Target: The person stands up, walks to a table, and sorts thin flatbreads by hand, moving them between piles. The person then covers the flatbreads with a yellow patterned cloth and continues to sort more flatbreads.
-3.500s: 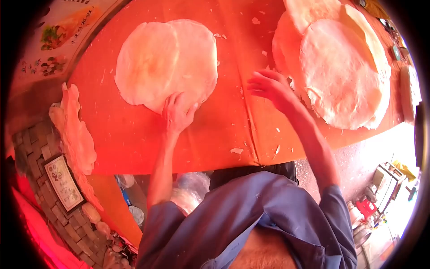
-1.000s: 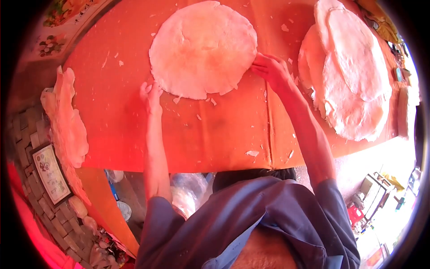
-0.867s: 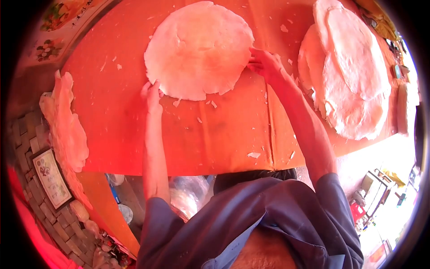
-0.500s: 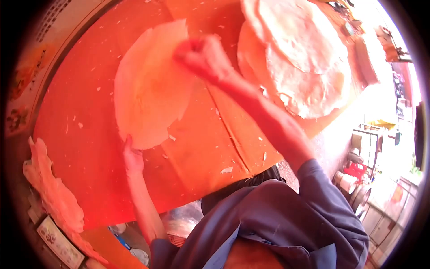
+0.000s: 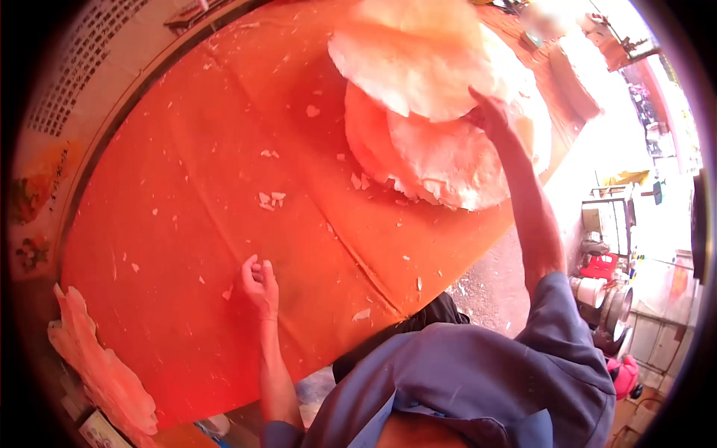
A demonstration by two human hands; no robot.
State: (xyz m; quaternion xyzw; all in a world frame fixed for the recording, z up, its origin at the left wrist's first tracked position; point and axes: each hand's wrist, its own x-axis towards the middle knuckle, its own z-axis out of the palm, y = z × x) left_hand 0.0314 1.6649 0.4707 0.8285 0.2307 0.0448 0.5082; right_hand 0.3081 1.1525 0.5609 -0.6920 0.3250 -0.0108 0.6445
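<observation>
My right hand (image 5: 489,113) is at the top right, closed on the near edge of a large, thin, pale sheet (image 5: 411,63) that looks like flatbread. That sheet lies over a stack of similar round sheets (image 5: 448,160) with ragged, flaky edges, covering the far part of the stack. My left hand (image 5: 260,287) hovers over the orange-red tabletop (image 5: 172,246), holding nothing. Its fingers are loosely curled and apart from one another.
Small pale flakes (image 5: 270,200) are scattered over the tabletop. Torn pale sheets (image 5: 101,366) hang along the left edge. A long pale block (image 5: 576,75) lies behind the stack. Beyond the right edge stand a metal rack (image 5: 612,201) and several containers (image 5: 597,291).
My right hand has carried the pale sheet from the middle-left of the table up and right onto the stack. My left hand has let go of its lower edge.
</observation>
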